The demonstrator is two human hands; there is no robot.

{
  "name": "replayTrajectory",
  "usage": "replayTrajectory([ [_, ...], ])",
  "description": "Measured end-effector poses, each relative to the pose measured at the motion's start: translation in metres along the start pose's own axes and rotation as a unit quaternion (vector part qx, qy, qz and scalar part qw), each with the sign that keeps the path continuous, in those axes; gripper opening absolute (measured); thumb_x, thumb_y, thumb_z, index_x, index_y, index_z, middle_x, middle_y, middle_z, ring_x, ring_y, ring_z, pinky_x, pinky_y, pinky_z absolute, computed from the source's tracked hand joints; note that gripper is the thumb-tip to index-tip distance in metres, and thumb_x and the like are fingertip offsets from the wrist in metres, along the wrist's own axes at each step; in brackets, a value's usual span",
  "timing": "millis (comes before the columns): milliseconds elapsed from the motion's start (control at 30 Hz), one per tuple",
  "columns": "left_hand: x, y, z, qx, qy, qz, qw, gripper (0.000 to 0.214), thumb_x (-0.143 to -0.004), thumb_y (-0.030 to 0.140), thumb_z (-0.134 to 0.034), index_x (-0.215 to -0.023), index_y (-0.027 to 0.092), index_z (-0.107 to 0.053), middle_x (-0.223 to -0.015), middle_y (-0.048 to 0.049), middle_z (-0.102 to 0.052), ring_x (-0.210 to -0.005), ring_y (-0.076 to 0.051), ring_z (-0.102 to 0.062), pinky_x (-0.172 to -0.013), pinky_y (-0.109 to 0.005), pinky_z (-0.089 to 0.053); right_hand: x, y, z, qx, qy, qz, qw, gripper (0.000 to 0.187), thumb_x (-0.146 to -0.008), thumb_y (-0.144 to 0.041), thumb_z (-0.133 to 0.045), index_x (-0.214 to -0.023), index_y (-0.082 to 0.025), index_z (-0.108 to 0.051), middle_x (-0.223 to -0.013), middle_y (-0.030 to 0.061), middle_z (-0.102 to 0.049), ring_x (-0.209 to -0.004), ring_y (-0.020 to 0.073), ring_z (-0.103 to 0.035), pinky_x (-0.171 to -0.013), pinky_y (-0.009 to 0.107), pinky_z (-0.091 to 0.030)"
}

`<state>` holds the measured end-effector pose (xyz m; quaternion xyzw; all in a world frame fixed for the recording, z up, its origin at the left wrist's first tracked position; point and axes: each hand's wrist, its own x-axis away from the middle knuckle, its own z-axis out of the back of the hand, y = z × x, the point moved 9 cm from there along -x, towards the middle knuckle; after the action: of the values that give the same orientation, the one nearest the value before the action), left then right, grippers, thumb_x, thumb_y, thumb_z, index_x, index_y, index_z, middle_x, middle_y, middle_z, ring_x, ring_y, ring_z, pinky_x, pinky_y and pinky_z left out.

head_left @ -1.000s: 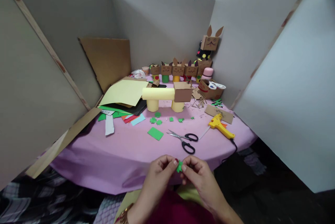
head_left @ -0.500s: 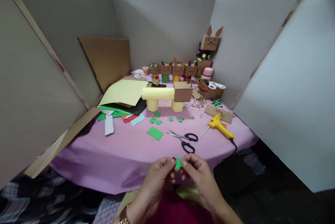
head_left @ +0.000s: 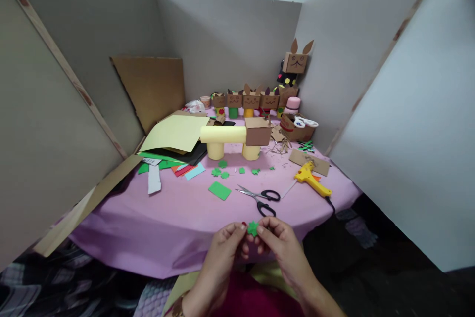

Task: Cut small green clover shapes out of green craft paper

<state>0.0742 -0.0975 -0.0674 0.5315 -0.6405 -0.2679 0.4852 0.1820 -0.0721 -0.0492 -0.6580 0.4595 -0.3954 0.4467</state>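
Note:
Between my hands, just in front of the table's near edge, is a small green paper flower (head_left: 253,229). My left hand (head_left: 229,243) pinches its left side, and my right hand (head_left: 280,239) pinches the right side. Beyond them on the pink cloth lie open black-handled scissors (head_left: 259,197) and a green paper rectangle (head_left: 219,191). Several cut green flowers (head_left: 216,172) and scraps lie farther back. Behind these stands a yellow paper-tube animal body (head_left: 224,135) on tube legs, with a brown cardboard box head (head_left: 258,132) at its right end.
A yellow glue gun (head_left: 312,178) lies at right, its cord over the table edge. Stacked coloured sheets (head_left: 176,131) sit at left. Several box-headed figures (head_left: 251,100) line the back. A cardboard box (head_left: 297,129) holds white-handled scissors (head_left: 306,121). Grey panels (head_left: 230,35) enclose the table.
The green paper in my fingers has opened out from a narrow, folded-looking shape to a spread flower. Both hands stay nearly in place, and the view has shifted slightly.

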Motion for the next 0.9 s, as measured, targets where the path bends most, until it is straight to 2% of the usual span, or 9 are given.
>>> replayTrajectory([
  [100,-0.002,0.011,0.008,-0.057,0.026,-0.044,0.997,0.034,-0.072,0.049,-0.064,-0.068,0.015,-0.063,-0.053,0.0022,-0.058,-0.049,-0.010,-0.049,-0.049,-0.020,-0.035,-0.002,0.000,0.000,0.029,-0.004,-0.002,1.000,0.026,-0.073,-0.038,-0.069,-0.067,-0.014,-0.059,-0.055,-0.0032,-0.059,-0.045,0.0084,-0.049,-0.048,0.020,-0.037],
  [200,-0.002,0.024,0.011,-0.126,0.033,-0.088,0.988,0.027,-0.069,0.042,-0.069,-0.067,0.015,-0.064,-0.054,0.0032,-0.057,-0.050,-0.010,-0.046,-0.049,-0.020,-0.034,-0.004,0.002,0.000,0.050,-0.008,-0.004,0.999,0.026,-0.073,-0.037,-0.069,-0.067,-0.015,-0.058,-0.054,-0.0037,-0.058,-0.045,0.0086,-0.049,-0.048,0.020,-0.037],
  [300,-0.005,0.027,0.007,-0.150,0.012,-0.086,0.985,0.026,-0.065,0.037,-0.072,-0.056,0.015,-0.061,-0.048,0.0038,-0.053,-0.047,-0.010,-0.042,-0.046,-0.020,-0.031,-0.006,0.002,-0.001,0.061,-0.015,-0.003,0.998,0.027,-0.073,-0.038,-0.068,-0.067,-0.015,-0.057,-0.054,-0.0038,-0.057,-0.045,0.0086,-0.049,-0.048,0.020,-0.037],
  [433,-0.013,0.030,0.010,-0.175,0.008,-0.088,0.981,0.031,-0.065,0.043,-0.066,-0.053,0.016,-0.056,-0.044,0.0059,-0.046,-0.041,-0.009,-0.039,-0.044,-0.021,-0.033,-0.012,0.003,-0.001,0.066,-0.014,0.007,0.998,0.032,-0.072,-0.044,-0.068,-0.067,-0.015,-0.056,-0.054,-0.0036,-0.056,-0.045,0.0083,-0.048,-0.047,0.020,-0.036],
  [533,-0.022,0.047,0.029,-0.206,0.058,-0.131,0.968,0.030,-0.067,0.043,-0.063,-0.056,0.016,-0.056,-0.045,0.0068,-0.045,-0.042,-0.009,-0.040,-0.045,-0.021,-0.032,-0.018,0.006,0.004,0.070,0.001,0.019,0.997,0.034,-0.074,-0.047,-0.065,-0.068,-0.015,-0.054,-0.055,-0.0041,-0.054,-0.043,0.0074,-0.047,-0.045,0.018,-0.033],
  [633,-0.033,0.078,0.057,-0.248,0.129,-0.184,0.942,0.027,-0.071,0.042,-0.059,-0.062,0.017,-0.057,-0.045,0.0087,-0.043,-0.042,-0.009,-0.038,-0.043,-0.020,-0.028,-0.022,0.012,0.008,0.072,0.007,0.025,0.997,0.034,-0.076,-0.048,-0.064,-0.068,-0.016,-0.053,-0.055,-0.0048,-0.053,-0.042,0.0067,-0.045,-0.042,0.018,-0.029],
  [733,-0.046,0.108,0.082,-0.292,0.180,-0.224,0.912,0.024,-0.076,0.040,-0.055,-0.070,0.017,-0.060,-0.047,0.0088,-0.046,-0.044,-0.010,-0.043,-0.044,-0.020,-0.030,-0.023,0.016,0.009,0.075,0.004,0.034,0.997,0.035,-0.076,-0.048,-0.064,-0.068,-0.016,-0.052,-0.056,-0.0049,-0.052,-0.043,0.0067,-0.045,-0.044,0.018,-0.030],
  [900,-0.067,0.132,0.103,-0.387,0.219,-0.240,0.863,0.024,-0.086,0.034,-0.054,-0.071,0.015,-0.060,-0.057,0.0057,-0.054,-0.050,-0.010,-0.052,-0.049,-0.024,-0.041,-0.021,0.017,0.008,0.083,0.000,0.039,0.996,0.035,-0.077,-0.048,-0.063,-0.069,-0.016,-0.053,-0.056,-0.0045,-0.052,-0.043,0.0073,-0.046,-0.045,0.019,-0.031],
])
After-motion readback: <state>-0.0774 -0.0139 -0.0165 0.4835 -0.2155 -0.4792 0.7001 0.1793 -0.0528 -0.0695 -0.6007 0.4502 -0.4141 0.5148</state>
